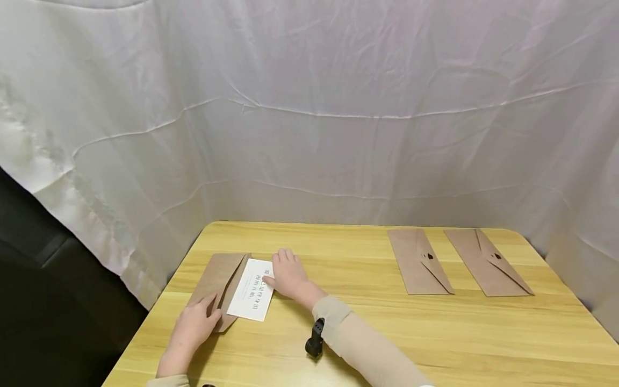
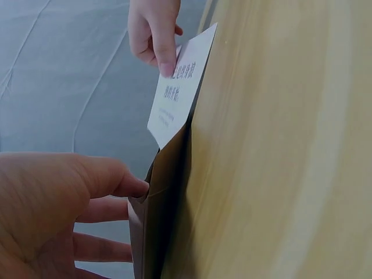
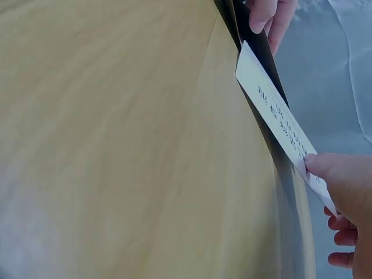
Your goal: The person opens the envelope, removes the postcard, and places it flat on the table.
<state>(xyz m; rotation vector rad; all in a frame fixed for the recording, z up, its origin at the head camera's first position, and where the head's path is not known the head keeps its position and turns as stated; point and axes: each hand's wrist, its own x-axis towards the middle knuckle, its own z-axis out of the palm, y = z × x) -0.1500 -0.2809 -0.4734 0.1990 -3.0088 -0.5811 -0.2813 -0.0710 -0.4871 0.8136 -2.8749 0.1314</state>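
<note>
A brown paper envelope (image 1: 215, 279) lies at the left of the table with its flap unfolded to the right. My left hand (image 1: 194, 324) holds its near side; in the left wrist view the thumb (image 2: 131, 185) pinches the envelope's edge (image 2: 138, 218) at the mouth. My right hand (image 1: 292, 277) pinches the right end of a white card (image 1: 252, 293) printed with dark characters, thumb on top. The card slants over the flap, its left edge close to the mouth. Whether any of it is inside the envelope I cannot tell. The right wrist view shows the card (image 3: 270, 110) between both hands.
Two closed brown envelopes, one (image 1: 418, 263) left of the other (image 1: 488, 263), lie at the table's far right, each with a small dark mark on its flap. A pale curtain (image 1: 338, 150) hangs behind the wooden table (image 1: 358, 258). Something black (image 1: 48, 279) stands at the left.
</note>
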